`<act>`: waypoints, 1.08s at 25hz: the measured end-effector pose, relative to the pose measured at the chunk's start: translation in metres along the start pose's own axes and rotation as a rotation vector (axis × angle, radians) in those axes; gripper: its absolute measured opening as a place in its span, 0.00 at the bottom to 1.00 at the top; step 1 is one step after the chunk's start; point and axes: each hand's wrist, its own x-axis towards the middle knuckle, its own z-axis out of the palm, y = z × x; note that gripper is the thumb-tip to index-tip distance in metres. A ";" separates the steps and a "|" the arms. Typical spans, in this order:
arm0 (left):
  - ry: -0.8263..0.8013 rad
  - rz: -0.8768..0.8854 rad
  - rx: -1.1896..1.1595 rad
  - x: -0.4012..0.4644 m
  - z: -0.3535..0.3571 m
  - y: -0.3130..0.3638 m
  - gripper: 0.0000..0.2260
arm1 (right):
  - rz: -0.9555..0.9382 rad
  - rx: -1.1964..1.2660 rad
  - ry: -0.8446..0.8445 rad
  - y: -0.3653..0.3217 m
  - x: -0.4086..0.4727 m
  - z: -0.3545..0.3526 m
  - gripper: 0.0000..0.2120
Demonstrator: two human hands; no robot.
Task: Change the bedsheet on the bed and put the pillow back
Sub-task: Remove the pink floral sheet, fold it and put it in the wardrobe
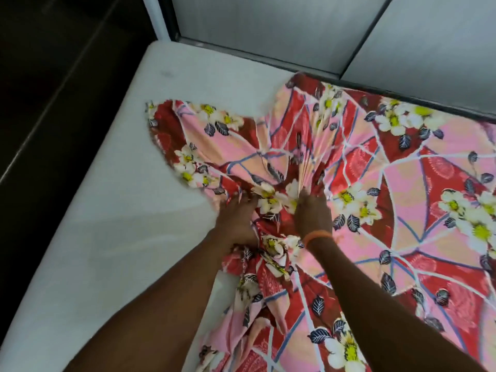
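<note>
A red and pink bedsheet with white flowers lies partly spread over the right side of a bare white mattress. Its middle is bunched into folds. My left hand grips the gathered cloth at the sheet's left edge. My right hand, with an orange band on the wrist, grips the pleated bunch beside it. A loose flap of the sheet fans out to the upper left over the mattress. No pillow is in view.
A grey panelled wall runs along the far side of the bed. A dark floor or frame lies beyond the mattress's left edge. The left half of the mattress is uncovered.
</note>
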 end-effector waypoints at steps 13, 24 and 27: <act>-0.127 0.244 -0.341 -0.104 0.107 0.199 0.07 | 0.416 0.441 -0.151 0.179 -0.261 0.013 0.20; -0.059 -0.578 -0.074 -0.223 0.157 0.057 0.27 | 0.597 0.720 -0.185 0.120 -0.356 0.041 0.38; -0.215 -0.584 -0.523 -0.228 0.138 0.121 0.12 | 0.488 0.834 -0.230 0.115 -0.399 0.009 0.50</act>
